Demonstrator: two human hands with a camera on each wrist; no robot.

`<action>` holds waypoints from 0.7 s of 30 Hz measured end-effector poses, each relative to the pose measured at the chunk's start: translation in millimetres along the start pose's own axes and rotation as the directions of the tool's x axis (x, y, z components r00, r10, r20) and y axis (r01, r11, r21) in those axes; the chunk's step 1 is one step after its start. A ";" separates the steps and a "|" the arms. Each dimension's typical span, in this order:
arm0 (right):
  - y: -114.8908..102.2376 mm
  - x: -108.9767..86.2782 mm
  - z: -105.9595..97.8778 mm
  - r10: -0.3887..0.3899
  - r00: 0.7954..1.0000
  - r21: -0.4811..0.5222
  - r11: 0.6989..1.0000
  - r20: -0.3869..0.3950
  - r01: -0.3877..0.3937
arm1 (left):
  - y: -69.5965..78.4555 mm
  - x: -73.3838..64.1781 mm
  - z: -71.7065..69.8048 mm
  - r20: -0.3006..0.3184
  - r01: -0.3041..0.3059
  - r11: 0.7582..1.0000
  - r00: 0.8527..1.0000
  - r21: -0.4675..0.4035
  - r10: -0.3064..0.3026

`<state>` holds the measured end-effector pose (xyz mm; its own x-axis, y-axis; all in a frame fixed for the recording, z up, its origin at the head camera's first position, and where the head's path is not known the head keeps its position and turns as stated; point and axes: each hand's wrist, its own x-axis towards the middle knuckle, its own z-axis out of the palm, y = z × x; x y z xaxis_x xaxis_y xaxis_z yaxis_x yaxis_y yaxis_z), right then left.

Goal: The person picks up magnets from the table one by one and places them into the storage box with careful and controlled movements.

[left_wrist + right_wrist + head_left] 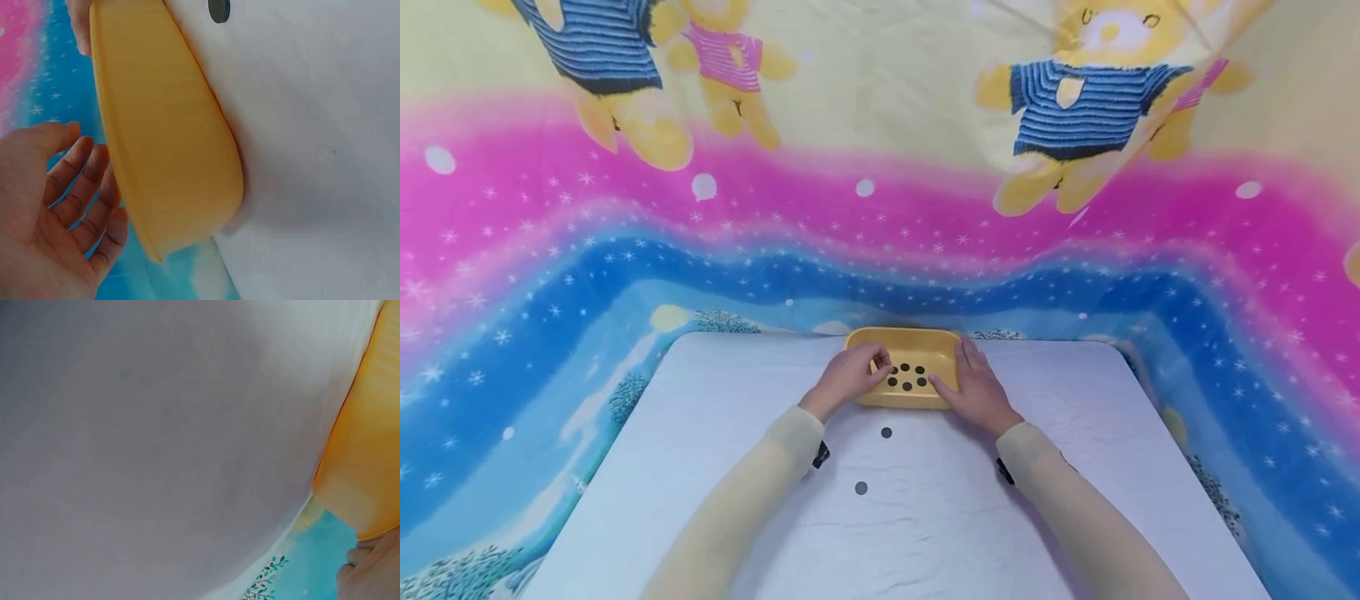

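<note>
Discs [907,386], dark and flat like coins, lie in a loose ring on the floor of a yellow plastic tub [902,401] in the head view, while one loose disc [887,432] and a second loose disc [861,488] rest on the white counter [925,517] between the tub and the person. They look stiff, light and hard to damage, and thin enough that pinching opposite edges should work better than grabbing across the face; metal or plastic, it is impossible to say. The tub seems rigid, smooth and light enough to slide if nudged, so its rim is probably the best hold. Over its left end reaches the left hand [850,373], fingers bent, tips just beside a disc; whether they touch it cannot be told. The right hand [979,390] holds the near right corner, fingers along the end rim, thumb over the near wall. From the left wrist, the tub's outer wall stands on the counter, with a loose disc at the top edge; the left hand's fingers are relaxed and slightly bent, the thumb apart, nothing visible between them. Part of the right hand shows at the rim farther along. From the right wrist, the counter takes up most of the view, and the right hand's bent fingers lie against the tub's rim at lower right; its thumb is out of sight.
</note>
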<state>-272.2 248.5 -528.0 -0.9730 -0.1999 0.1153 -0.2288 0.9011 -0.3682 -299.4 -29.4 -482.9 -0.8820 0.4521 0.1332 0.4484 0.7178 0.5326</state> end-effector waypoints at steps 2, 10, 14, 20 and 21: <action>2.3 0.5 2.3 -0.004 1.000 -0.006 1.000 0.001 0.004 | 0.8 -7.0 -2.5 -0.005 -0.022 1.000 1.000 -0.006 0.022; 5.2 1.1 5.4 -0.032 0.999 0.010 0.999 -0.018 0.032 | 0.8 -38.8 -7.7 0.004 -0.079 0.997 0.997 0.024 0.079; 5.4 1.3 5.2 -0.039 0.999 0.011 0.999 -0.019 0.039 | 0.2 -54.5 -8.3 -0.004 -0.096 0.994 0.995 0.052 0.097; 5.3 0.9 3.3 -0.031 0.999 0.003 1.000 -0.006 0.031 | 0.0 -75.0 -8.2 0.027 -0.111 0.993 0.994 0.050 0.109; 5.2 0.8 3.0 -0.030 1.000 0.004 1.000 -0.003 0.030 | -0.2 -78.3 -7.6 0.037 -0.109 0.993 0.994 0.052 0.108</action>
<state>-274.3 251.8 -532.6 -0.9657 -0.2252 0.1289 -0.2575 0.8932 -0.3686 -231.6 -68.9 -487.1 -0.8227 0.5459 0.1590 0.5492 0.6908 0.4702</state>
